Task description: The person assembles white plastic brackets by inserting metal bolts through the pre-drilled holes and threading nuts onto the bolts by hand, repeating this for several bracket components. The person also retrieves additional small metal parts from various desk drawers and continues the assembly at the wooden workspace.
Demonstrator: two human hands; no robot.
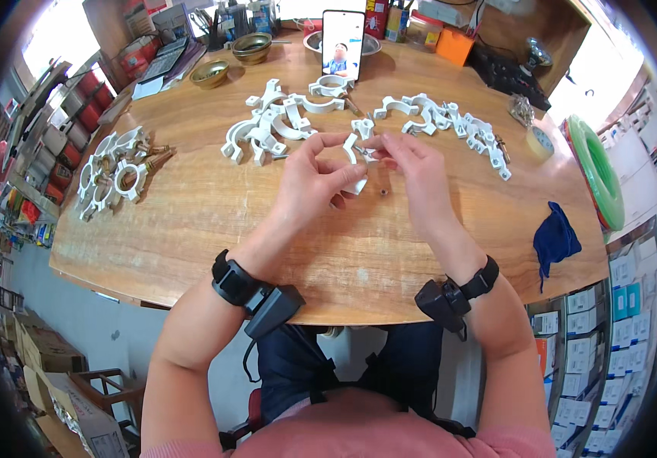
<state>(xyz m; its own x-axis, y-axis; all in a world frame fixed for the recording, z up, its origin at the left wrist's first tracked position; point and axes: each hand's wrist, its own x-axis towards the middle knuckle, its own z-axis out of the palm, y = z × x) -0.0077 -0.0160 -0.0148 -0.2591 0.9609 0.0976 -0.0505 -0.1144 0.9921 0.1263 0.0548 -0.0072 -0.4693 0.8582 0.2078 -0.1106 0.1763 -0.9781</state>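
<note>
The left hand (315, 179) has a curved white piece (351, 149) in its grip, with the thumb and fingers pinching it; this piece is up over the middle of the worktop (344, 256), in front of the person; the right hand (418, 172) is just beside it, with its fingertips bunched close to a small shiny bit (366, 155); I cannot tell if that grip is pinching the bit or only touching it.

The shiny bit could slip and fall, because it is so little and the fingers have hardly any of it to hold; the white piece could twist, if the left thumb pushes too hard on one end; a tiny brown bit (383, 192), maybe a nut, lies loose below the hands, so a bump from the right hand could make it roll away.

The left fingers hide part of the white piece, so its full shape is hard to see; the shiny bit is too small to name for sure; the white pieces in the middle pile (273, 124) lie over each other, so I cannot count them; the black wrist straps hide a little of each arm.
</note>
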